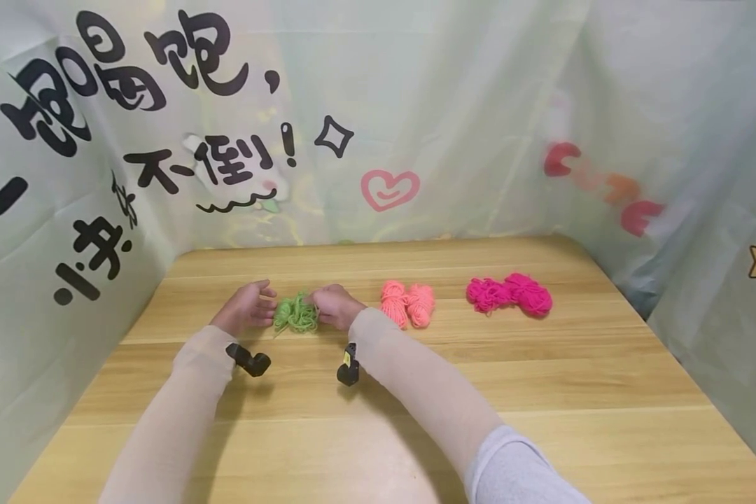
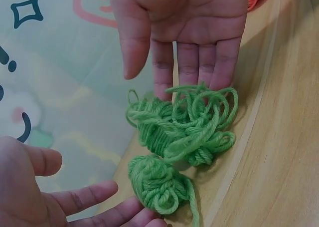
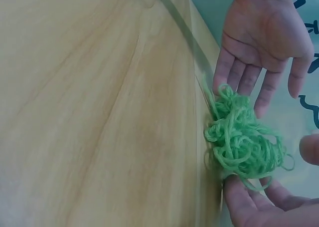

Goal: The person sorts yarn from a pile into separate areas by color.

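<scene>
A loose bundle of green yarn (image 1: pixel 297 313) lies on the wooden table between both hands. In the left wrist view it shows a tangled, looped larger part (image 2: pixel 182 124) and a smaller clump (image 2: pixel 158 183) beside it. My left hand (image 1: pixel 249 308) is at the yarn's left side, palm facing it, fingers extended and fingertips right at the smaller clump. On the other side, my right hand (image 1: pixel 335 306) has its straight fingers against the looped part, thumb apart. Neither hand curls round the yarn.
Right of the right hand lies a coral yarn bundle (image 1: pixel 407 304), tied in the middle. Farther right is a magenta yarn bundle (image 1: pixel 509 294). A printed curtain (image 1: pixel 453 140) hangs behind the wooden table (image 1: pixel 542 399) and along its sides.
</scene>
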The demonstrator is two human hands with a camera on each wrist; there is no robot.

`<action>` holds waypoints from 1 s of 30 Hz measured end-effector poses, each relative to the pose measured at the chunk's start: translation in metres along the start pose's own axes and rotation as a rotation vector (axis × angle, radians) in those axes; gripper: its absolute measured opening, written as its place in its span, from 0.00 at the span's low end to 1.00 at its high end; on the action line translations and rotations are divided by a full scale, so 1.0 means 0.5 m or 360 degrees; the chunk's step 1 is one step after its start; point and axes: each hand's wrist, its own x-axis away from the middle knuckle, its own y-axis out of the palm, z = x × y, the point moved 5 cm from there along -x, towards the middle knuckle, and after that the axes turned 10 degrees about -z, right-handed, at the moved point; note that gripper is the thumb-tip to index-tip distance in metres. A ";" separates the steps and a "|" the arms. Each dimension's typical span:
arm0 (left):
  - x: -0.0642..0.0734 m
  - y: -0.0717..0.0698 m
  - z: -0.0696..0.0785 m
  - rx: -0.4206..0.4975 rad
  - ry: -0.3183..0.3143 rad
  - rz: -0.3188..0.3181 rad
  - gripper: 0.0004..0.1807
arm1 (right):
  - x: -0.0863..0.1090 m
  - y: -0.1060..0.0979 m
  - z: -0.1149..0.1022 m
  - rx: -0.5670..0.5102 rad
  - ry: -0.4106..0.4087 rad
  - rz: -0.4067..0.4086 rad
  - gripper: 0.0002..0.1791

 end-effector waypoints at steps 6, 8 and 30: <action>0.003 0.001 0.000 -0.0009 0.0020 -0.0031 0.35 | -0.002 -0.007 -0.003 -0.0031 0.0004 0.0087 0.29; 0.002 0.001 -0.001 -0.0001 0.0018 -0.0032 0.35 | -0.006 -0.006 -0.002 -0.0066 0.0020 0.0051 0.29; 0.020 -0.005 0.012 -0.0266 0.0108 -0.0008 0.34 | 0.029 -0.045 -0.037 0.0026 -0.0049 0.0028 0.28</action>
